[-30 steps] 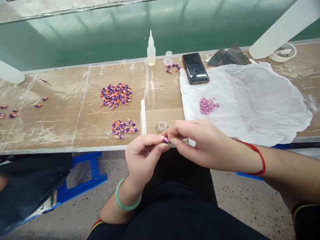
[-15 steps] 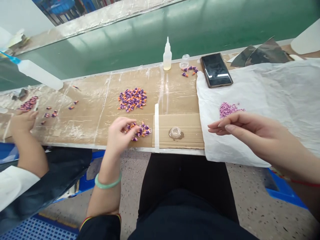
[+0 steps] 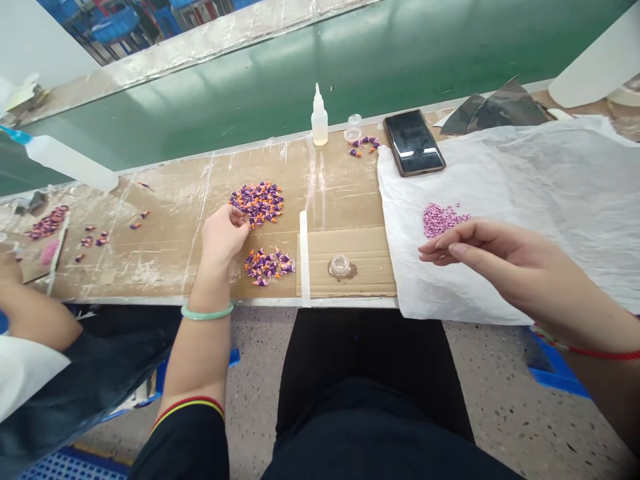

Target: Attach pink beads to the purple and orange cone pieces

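My left hand (image 3: 224, 235) at the purple-and-orange cone beads (image 3: 257, 203) — grip unclear; right hand (image 3: 493, 257) loosely open, empty — pink beads (image 3: 445, 220) kept apart on tissue paper (image 3: 550, 187).

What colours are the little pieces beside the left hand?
The pieces are purple and orange, clearest in the head view.

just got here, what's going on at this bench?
A seated person is working with small purple-and-orange cone-shaped pieces. Their left hand touches the edge of a pile of them on a cardboard-covered bench, with a smaller pile just below. Their right hand hovers over a white sheet, beside a heap of pink granules. A co-worker's hand is at the far left.
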